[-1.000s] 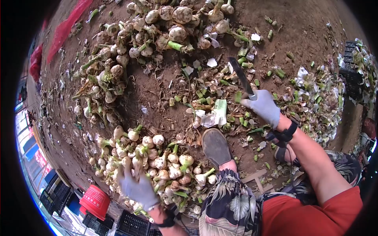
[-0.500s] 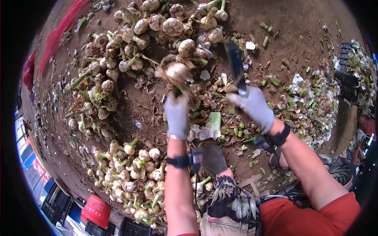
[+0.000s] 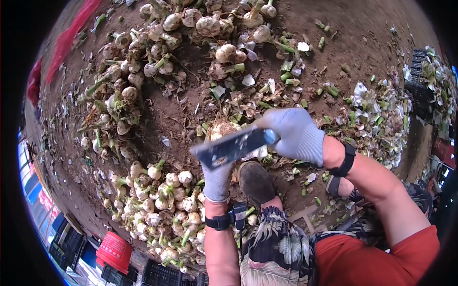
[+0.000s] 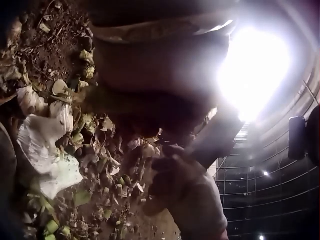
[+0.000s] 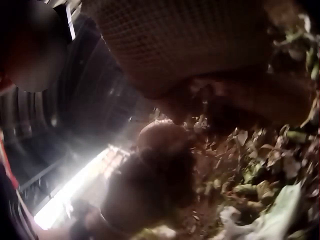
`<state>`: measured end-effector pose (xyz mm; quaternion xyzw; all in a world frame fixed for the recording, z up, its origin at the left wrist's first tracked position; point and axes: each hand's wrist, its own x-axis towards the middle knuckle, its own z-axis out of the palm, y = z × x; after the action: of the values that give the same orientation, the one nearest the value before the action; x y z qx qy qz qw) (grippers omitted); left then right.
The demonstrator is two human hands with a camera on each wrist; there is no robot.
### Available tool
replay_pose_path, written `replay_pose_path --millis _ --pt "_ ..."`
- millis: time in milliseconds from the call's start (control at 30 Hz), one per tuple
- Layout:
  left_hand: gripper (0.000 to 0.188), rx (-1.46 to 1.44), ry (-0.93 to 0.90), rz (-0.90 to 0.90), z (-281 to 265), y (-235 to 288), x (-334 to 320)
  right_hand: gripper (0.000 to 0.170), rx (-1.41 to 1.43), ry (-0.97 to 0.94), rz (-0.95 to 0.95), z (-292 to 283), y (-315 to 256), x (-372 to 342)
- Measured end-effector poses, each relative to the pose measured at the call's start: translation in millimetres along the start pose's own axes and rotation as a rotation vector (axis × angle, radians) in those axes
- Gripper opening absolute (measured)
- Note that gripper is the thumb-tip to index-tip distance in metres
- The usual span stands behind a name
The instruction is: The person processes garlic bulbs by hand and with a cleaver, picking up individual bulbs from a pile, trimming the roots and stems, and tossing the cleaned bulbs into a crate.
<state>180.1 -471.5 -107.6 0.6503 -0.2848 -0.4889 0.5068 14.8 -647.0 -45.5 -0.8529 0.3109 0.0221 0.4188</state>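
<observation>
In the head view my gloved left hand point(image 3: 217, 183) holds a garlic bulb point(image 3: 222, 129) with dry roots, in front of my shoe. My gloved right hand point(image 3: 296, 136) grips a broad-bladed knife point(image 3: 229, 148) by its handle. The blade lies across the view over the left hand and hides its fingers and part of the bulb. Dark in the right wrist view, the garlic bulb point(image 5: 162, 135) shows above the shadowed left hand point(image 5: 145, 195). The left wrist view catches the right glove point(image 4: 187, 195) below the dark knife blade point(image 4: 215, 135).
Soil-covered garlic bulbs point(image 3: 207, 26) are heaped at the far side. Cleaner, trimmed bulbs point(image 3: 157, 205) lie in a pile at left front. Peelings and stalk pieces point(image 3: 381, 119) cover the ground at right. A red bucket point(image 3: 114, 252) and black crates point(image 3: 162, 274) stand at lower left.
My left hand went from spread fingers over the trimmed pile to holding a bulb by the far heap, then drew it nearer. The knife swung left across the left hand.
</observation>
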Motion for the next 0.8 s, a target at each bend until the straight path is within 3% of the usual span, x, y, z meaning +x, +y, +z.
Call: replay_pose_path --millis 67,100,200,233,267,367,467,500,533,567,600,633,667,733,767,800 --pt "0.053 0.293 -0.066 0.063 -7.6 -15.4 -12.0 0.03 -0.041 -0.008 -0.023 2.0 -12.7 -6.9" --pt "0.068 0.28 -0.017 0.04 -8.5 -27.9 -18.1 0.027 -0.065 -0.031 -0.018 2.6 -18.6 -8.3" --pt "0.077 0.43 0.058 0.063 -11.1 -24.4 -22.4 0.024 -0.138 -0.016 -0.053 11.2 -20.8 -10.6" --pt "0.061 0.235 0.144 -0.052 -6.0 -14.2 -28.5 0.02 -0.138 -0.019 -0.061 13.6 -21.9 -11.2" --pt "0.061 0.236 0.146 -0.051 -7.5 2.9 -30.3 0.017 -0.136 -0.022 -0.07 16.2 -23.1 -11.9" --pt "0.035 0.712 -0.025 0.313 -13.4 16.8 -39.3 0.026 -0.1 0.06 -0.095 24.4 -18.7 -14.7" --pt "0.044 0.676 -0.045 0.283 -16.9 16.3 -46.6 0.026 -0.084 0.033 -0.089 29.6 -19.4 -21.7" --pt "0.046 0.47 -0.071 0.098 -16.9 20.8 -46.7 0.026 -0.083 0.032 -0.088 31.5 -18.6 -24.2" --pt "0.046 0.469 -0.071 0.099 -14.4 28.7 -49.2 0.024 -0.064 0.0 -0.05 33.2 -15.6 -25.5" --pt "0.052 0.271 -0.017 -0.091 -2.0 61.9 -44.3 0.022 -0.048 -0.03 -0.011 33.4 -12.1 -26.0" --pt "0.059 0.071 0.03 -0.279 8.9 81.6 -42.7 0.026 -0.134 -0.292 0.369 29.3 -4.3 -11.2" --pt "0.069 -0.016 -0.251 0.14 12.6 83.6 -49.7 0.025 -0.193 -0.253 0.396 33.7 30.7 -15.2" --pt "0.078 0.043 -0.259 0.173 18.1 90.0 -58.0 0.024 -0.249 -0.23 0.391 43.5 58.7 -19.3" --pt "0.082 0.146 -0.233 -0.153 18.0 93.4 -42.4 0.024 0.361 0.016 0.395 36.7 33.6 -31.6" --pt "0.083 -0.245 -0.177 -0.243 20.0 66.9 -43.5 0.032 0.884 -0.031 0.635 33.1 15.4 -37.9" --pt "0.074 -0.006 -0.154 -0.058 24.5 58.4 -36.2 0.038 1.046 -0.104 0.565 35.1 13.7 -39.2"
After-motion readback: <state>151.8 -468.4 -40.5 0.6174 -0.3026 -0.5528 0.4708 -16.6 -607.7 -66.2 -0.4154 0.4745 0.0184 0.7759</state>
